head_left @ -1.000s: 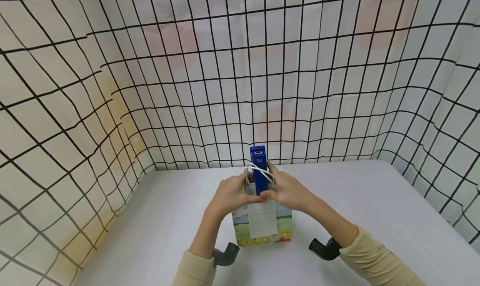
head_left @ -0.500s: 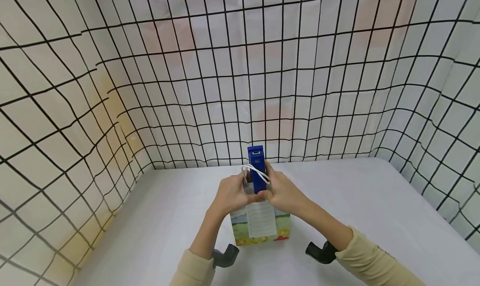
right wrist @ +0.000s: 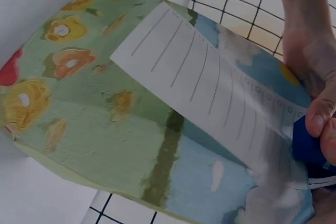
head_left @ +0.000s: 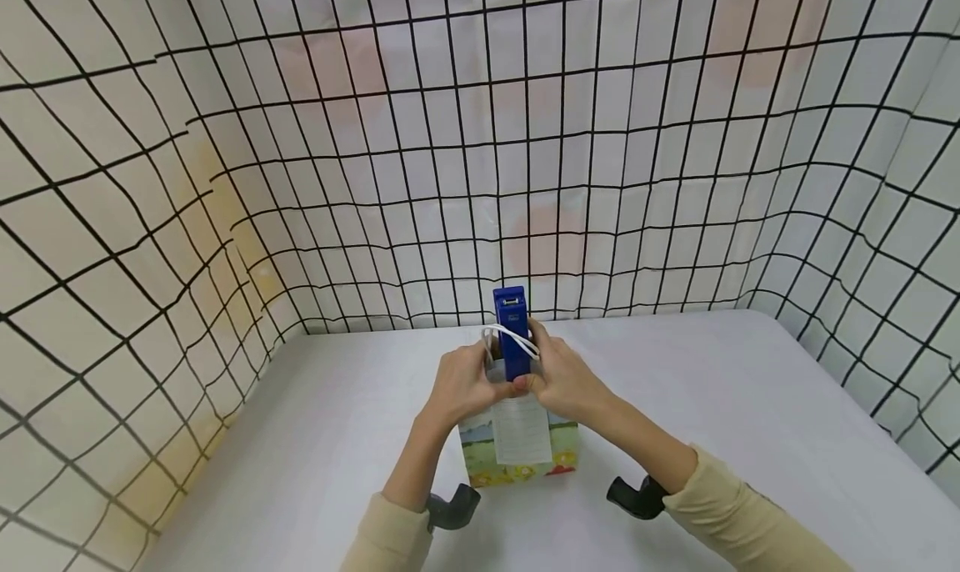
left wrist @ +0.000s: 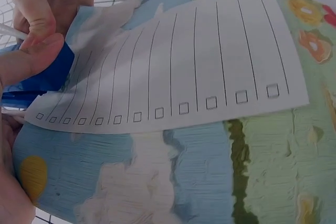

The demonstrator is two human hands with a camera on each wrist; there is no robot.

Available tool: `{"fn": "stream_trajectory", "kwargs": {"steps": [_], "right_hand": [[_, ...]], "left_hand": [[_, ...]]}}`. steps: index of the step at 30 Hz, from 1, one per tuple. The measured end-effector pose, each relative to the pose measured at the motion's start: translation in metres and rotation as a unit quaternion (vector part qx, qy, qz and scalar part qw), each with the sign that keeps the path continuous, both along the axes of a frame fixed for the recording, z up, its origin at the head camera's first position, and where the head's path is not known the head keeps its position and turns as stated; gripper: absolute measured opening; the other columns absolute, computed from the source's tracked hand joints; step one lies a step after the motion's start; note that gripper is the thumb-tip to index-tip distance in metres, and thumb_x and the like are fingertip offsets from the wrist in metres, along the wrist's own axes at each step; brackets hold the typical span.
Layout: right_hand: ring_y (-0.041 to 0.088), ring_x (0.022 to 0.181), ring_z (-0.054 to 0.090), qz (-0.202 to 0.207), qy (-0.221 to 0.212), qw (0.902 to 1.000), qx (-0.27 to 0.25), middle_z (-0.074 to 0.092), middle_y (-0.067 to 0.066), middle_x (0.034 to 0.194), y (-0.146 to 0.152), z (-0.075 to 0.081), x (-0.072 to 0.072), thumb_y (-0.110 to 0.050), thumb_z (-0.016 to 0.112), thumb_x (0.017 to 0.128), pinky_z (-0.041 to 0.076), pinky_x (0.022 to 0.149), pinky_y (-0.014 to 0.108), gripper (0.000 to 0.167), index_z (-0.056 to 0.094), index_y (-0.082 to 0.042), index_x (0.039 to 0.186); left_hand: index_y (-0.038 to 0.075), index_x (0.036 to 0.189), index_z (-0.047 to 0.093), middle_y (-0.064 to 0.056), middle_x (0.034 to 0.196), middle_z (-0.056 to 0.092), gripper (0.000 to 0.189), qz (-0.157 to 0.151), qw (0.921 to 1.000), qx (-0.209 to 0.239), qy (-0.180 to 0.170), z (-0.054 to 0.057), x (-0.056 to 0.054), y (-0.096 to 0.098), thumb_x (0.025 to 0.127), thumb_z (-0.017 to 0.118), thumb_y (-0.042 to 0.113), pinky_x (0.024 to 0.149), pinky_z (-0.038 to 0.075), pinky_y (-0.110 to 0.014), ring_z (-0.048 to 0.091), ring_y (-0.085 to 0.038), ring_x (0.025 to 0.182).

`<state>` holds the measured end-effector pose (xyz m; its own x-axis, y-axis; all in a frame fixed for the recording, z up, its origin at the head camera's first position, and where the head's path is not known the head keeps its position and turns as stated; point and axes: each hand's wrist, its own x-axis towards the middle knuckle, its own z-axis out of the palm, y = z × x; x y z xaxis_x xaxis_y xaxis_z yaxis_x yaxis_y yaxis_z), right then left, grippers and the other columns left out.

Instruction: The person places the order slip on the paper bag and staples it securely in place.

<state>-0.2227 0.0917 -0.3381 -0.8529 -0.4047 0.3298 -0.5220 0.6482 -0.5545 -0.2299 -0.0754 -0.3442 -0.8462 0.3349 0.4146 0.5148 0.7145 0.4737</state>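
A blue stapler (head_left: 513, 315) points away from me over the top edge of a flower-painted paper bag (head_left: 482, 457). My left hand (head_left: 462, 383) and right hand (head_left: 567, 380) grip it from both sides, the thumbs meeting at its near end. White cord handles (head_left: 527, 346) cross over the stapler. A lined checklist sheet (head_left: 522, 437) lies against the bag's front, its upper end by the stapler. In the left wrist view the stapler's blue end (left wrist: 55, 72) sits at that sheet end. Fingers behind the bag are mostly hidden.
The bag is on a white table (head_left: 360, 405). Black netting (head_left: 420, 243) over pale walls closes in the back and both sides. Dark curved pieces (head_left: 454, 508) are at both wrists, close to the table in front of the bag.
Both hands keep their grip on the stapler and bag. The whole scene has shifted slightly up and left in the head view; little else differs.
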Motion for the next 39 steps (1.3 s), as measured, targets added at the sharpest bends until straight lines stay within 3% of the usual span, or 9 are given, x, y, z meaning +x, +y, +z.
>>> {"fn": "stream_trajectory", "kwargs": {"steps": [4, 10, 15, 20, 26, 35, 39], "right_hand": [[0.040, 0.118, 0.047, 0.040, 0.006, 0.9991, 0.008, 0.048, 0.028, 0.127, 0.001, 0.002, -0.004, -0.025, 0.058, 0.088, 0.038, 0.096, 0.053, 0.074, 0.017, 0.006, 0.140], [0.035, 0.122, 0.047, 0.126, -0.010, 0.9916, 0.030, 0.044, 0.026, 0.134, 0.009, 0.009, -0.009, -0.053, 0.051, 0.083, 0.038, 0.099, 0.048, 0.094, 0.006, 0.005, 0.142], [0.025, 0.105, 0.058, 0.147, -0.014, 0.9882, 0.038, 0.056, 0.021, 0.120, 0.011, 0.013, -0.010, -0.042, 0.051, 0.085, 0.046, 0.089, 0.041, 0.086, 0.008, 0.006, 0.141], [0.021, 0.094, 0.062, 0.133, -0.020, 0.9902, 0.040, 0.062, 0.018, 0.110, 0.011, 0.013, -0.008, -0.026, 0.055, 0.088, 0.049, 0.079, 0.037, 0.076, 0.010, 0.006, 0.140], [0.028, 0.103, 0.059, 0.092, -0.023, 0.9954, 0.015, 0.059, 0.021, 0.115, 0.007, 0.009, -0.003, -0.021, 0.059, 0.086, 0.047, 0.086, 0.044, 0.076, 0.014, 0.004, 0.141], [0.036, 0.106, 0.054, 0.037, -0.007, 0.9989, -0.030, 0.056, 0.025, 0.116, 0.005, 0.001, 0.001, -0.026, 0.066, 0.081, 0.043, 0.087, 0.052, 0.076, 0.023, 0.003, 0.138], [0.036, 0.101, 0.056, 0.028, 0.001, 0.9993, -0.025, 0.058, 0.025, 0.111, 0.006, -0.001, 0.002, -0.035, 0.063, 0.081, 0.044, 0.083, 0.051, 0.076, 0.026, 0.003, 0.136]], "left_hand": [[0.006, 0.099, 0.062, -0.006, 0.081, 0.068, 0.049, 0.005, 0.9999, 0.010, -0.004, 0.001, 0.001, -0.003, 0.068, 0.074, 0.041, 0.057, 0.040, -0.020, 0.051, -0.010, 0.063], [0.006, 0.097, 0.062, -0.005, 0.080, 0.067, 0.041, -0.009, 0.9998, 0.018, -0.010, 0.001, 0.003, -0.004, 0.069, 0.074, 0.033, 0.055, 0.037, -0.019, 0.051, -0.010, 0.062], [0.005, 0.095, 0.062, -0.004, 0.074, 0.065, 0.045, -0.001, 1.0000, 0.009, -0.004, 0.002, 0.003, -0.002, 0.068, 0.074, 0.038, 0.052, 0.033, -0.019, 0.044, -0.008, 0.058], [0.005, 0.096, 0.061, -0.002, 0.069, 0.062, 0.048, 0.000, 1.0000, 0.007, -0.001, 0.002, 0.001, 0.000, 0.067, 0.074, 0.042, 0.050, 0.031, -0.019, 0.041, -0.008, 0.056], [0.006, 0.091, 0.060, 0.001, 0.064, 0.054, 0.046, 0.005, 0.9999, 0.007, -0.013, -0.001, 0.003, 0.001, 0.067, 0.073, 0.042, 0.049, 0.027, -0.018, 0.037, -0.008, 0.055], [0.005, 0.096, 0.061, -0.003, 0.065, 0.058, 0.045, -0.007, 0.9992, 0.025, 0.030, -0.005, 0.003, 0.001, 0.068, 0.074, 0.038, 0.051, 0.026, -0.017, 0.036, -0.007, 0.054], [0.005, 0.095, 0.062, -0.003, 0.068, 0.061, 0.043, -0.012, 0.9994, 0.025, 0.022, -0.005, 0.004, 0.000, 0.068, 0.074, 0.038, 0.051, 0.029, -0.017, 0.038, -0.007, 0.054]]}}
